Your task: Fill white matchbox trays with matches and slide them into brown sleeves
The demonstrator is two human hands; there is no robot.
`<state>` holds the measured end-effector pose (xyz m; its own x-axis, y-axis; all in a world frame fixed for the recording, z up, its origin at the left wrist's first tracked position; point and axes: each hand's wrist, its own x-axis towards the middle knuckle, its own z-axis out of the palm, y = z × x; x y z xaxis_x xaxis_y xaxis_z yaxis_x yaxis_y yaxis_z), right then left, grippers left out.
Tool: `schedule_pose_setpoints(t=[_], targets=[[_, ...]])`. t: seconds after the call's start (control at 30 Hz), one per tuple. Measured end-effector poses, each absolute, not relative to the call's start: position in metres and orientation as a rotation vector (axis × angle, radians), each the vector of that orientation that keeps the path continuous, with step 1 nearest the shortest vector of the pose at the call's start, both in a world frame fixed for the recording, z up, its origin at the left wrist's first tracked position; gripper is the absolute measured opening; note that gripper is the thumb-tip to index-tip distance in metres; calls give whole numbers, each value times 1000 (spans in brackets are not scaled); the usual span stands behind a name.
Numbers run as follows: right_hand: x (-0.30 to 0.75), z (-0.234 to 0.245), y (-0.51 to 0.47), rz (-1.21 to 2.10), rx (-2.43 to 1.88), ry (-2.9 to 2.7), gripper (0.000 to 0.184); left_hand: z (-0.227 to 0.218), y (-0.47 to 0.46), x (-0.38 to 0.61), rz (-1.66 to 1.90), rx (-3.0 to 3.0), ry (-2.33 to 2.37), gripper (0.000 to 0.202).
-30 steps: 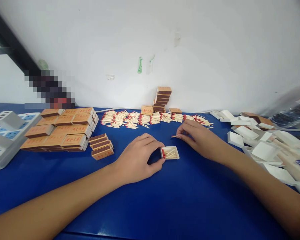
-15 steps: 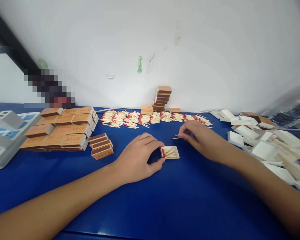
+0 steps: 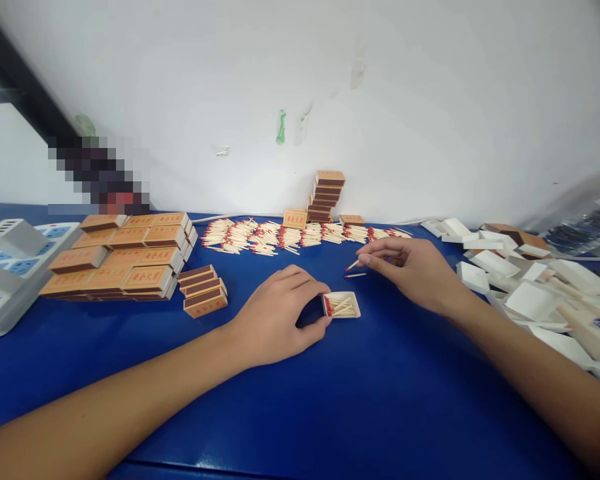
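Note:
My left hand (image 3: pixel 283 317) rests on the table, thumb and forefinger closed around the left end of a white matchbox tray (image 3: pixel 356 305). Inside the tray lie several red-headed matches (image 3: pixel 343 307), heads toward my left hand. Up and to the right of the tray, my right hand (image 3: pixel 410 270) pinches a match (image 3: pixel 353 265), its red head pointing down and left. Just under those fingertips a second match (image 3: pixel 356 275) lies on the blue table.
Loose matches (image 3: pixel 290 237) form a long row by the wall. Stacked matchboxes (image 3: pixel 153 259) and a power strip (image 3: pixel 63 233) stand left; a few more matchboxes (image 3: pixel 205 300) sit nearer. A matchbox tower (image 3: pixel 327 193) rises behind the row. White empty trays (image 3: pixel 533 300) are heaped right.
My right hand has shifted slightly right and now shows a tilted match in its fingers, with another match lying below. My left hand and the tray stay in place.

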<state>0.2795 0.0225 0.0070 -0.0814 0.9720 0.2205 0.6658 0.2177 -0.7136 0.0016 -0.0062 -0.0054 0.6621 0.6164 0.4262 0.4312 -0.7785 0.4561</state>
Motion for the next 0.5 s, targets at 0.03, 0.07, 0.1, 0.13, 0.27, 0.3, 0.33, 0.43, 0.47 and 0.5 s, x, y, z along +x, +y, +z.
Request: schedule_pose_setpoints(t=[0.03, 0.07, 0.1, 0.13, 0.27, 0.3, 0.33, 0.43, 0.47, 0.5], targets=[[281, 6, 24, 579, -1525, -1822, 52, -5, -6, 2, 821, 2565, 834, 27], [283, 4, 25, 568, -1532, -1841, 52, -5, -7, 2, 817, 2565, 835, 27], [284, 2, 26, 548, -1538, -1875, 52, -5, -7, 2, 814, 2564, 834, 27], [286, 0, 28, 526, -1539, -1916, 51, -5, -7, 2, 814, 2564, 832, 27], [290, -4, 29, 498, -1519, -2051, 53, -4, -7, 2, 813, 2564, 835, 27], [291, -3, 29, 512, -1512, -2073, 53, -4, -7, 2, 813, 2563, 837, 27], [292, -2, 29, 529, -1500, -2096, 52, -4, -7, 2, 812, 2563, 840, 26], [294, 3, 28, 562, -1437, -2175, 47, -4, -7, 2, 815, 2565, 843, 26], [295, 4, 27, 570, -1418, -2203, 46, -4, -7, 2, 814, 2569, 844, 26], [295, 5, 27, 578, -1404, -2229, 45, -4, -7, 2, 812, 2571, 843, 26]])
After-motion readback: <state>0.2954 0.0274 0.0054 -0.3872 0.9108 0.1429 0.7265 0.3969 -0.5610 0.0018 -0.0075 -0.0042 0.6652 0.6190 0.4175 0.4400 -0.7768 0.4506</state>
